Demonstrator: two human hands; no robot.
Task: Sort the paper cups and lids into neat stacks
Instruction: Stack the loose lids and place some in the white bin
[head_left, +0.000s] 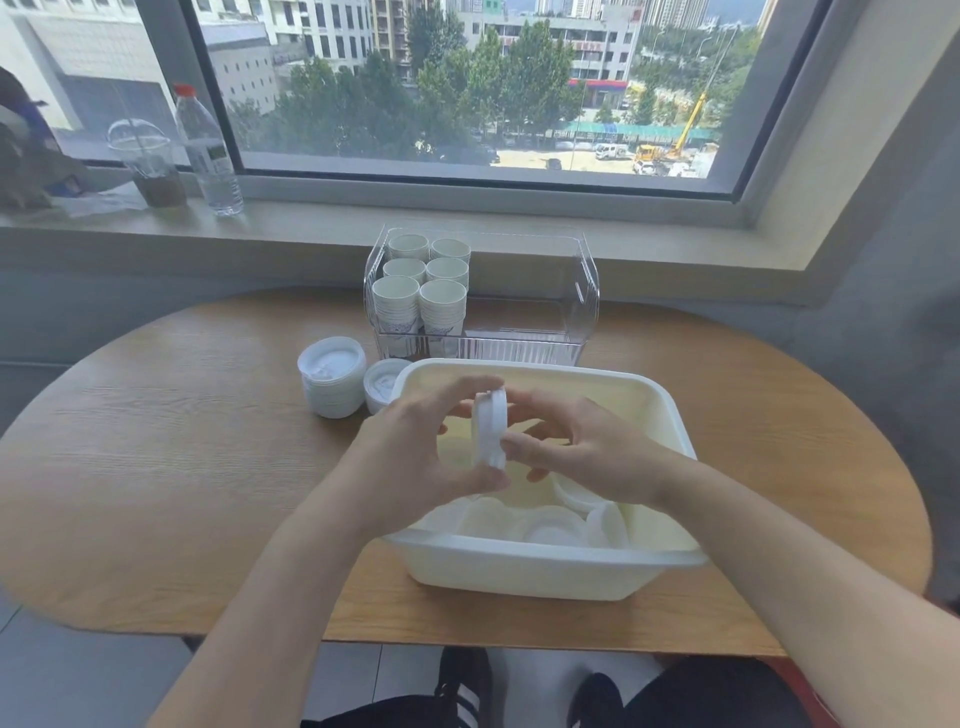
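Above a white plastic bin (670, 410), my left hand (415, 452) grips a small stack of white lids (489, 428) held on edge. My right hand (587, 452) pinches the same stack from the right side. Several loose white lids (550, 527) lie in the bottom of the bin. Two stacks of lids stand on the table left of the bin, a tall one (332, 382) and a shorter one (382, 384). Behind the bin a clear organiser (584, 291) holds several stacks of white paper cups (423, 291) in its left half.
The round wooden table (182, 467) carries everything. On the window sill at the back left stand a water bottle (208, 150) and a clear domed cup (148, 161) with dark liquid. My shoes show under the table's near edge.
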